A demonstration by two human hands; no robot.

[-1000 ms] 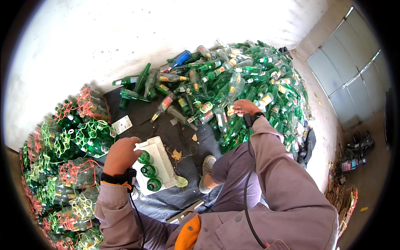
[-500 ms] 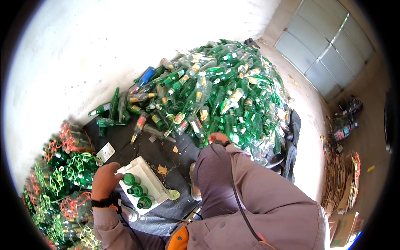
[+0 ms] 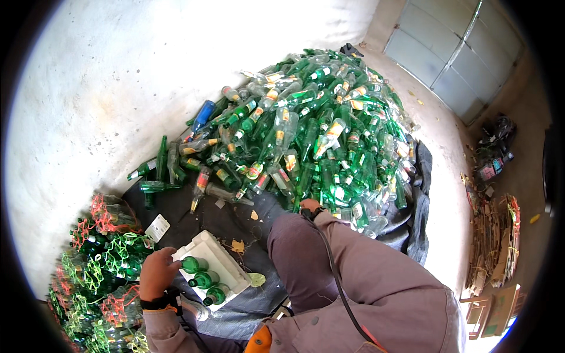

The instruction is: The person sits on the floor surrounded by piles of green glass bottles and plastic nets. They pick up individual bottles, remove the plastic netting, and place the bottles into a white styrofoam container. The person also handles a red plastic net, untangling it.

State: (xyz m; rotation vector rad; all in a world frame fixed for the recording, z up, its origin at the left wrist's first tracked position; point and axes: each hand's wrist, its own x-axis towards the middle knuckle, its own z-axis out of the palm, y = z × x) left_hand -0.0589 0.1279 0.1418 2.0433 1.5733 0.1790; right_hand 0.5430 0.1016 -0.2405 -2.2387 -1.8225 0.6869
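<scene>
Right hand (image 3: 309, 205) moved nearer knee (image 3: 292, 238), at glossy glass heap (image 3: 312, 126) | left hand (image 3: 157, 274) at smooth bottles (image 3: 204, 279) | fingers (image 3: 171, 257): grip unclear

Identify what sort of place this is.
Likely a bottle-sorting or recycling store: a large heap of loose bottles, mostly green; bottle bundles wrapped in red and green strands at lower left; and what looks like stacked flattened cardboard at right.
</scene>
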